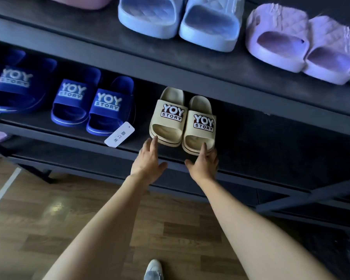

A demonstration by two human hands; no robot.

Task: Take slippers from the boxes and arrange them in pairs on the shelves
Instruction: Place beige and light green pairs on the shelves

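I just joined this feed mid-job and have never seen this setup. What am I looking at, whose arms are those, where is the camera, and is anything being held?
There is no machine here: a person works with bare hands. The single camera sits on their head, looking forward and down, so the arms reaching in from below are their own. The left hand touches the toe of the left beige slipper with straight fingers. The right hand rests its fingers on the front of the right beige slipper. Neither hand seems to grip anything. That pair stands side by side on the lower shelf, to the right of blue slippers with a white tag. The upper shelf carries light blue slippers and lilac slippers. Below is wooden floor.
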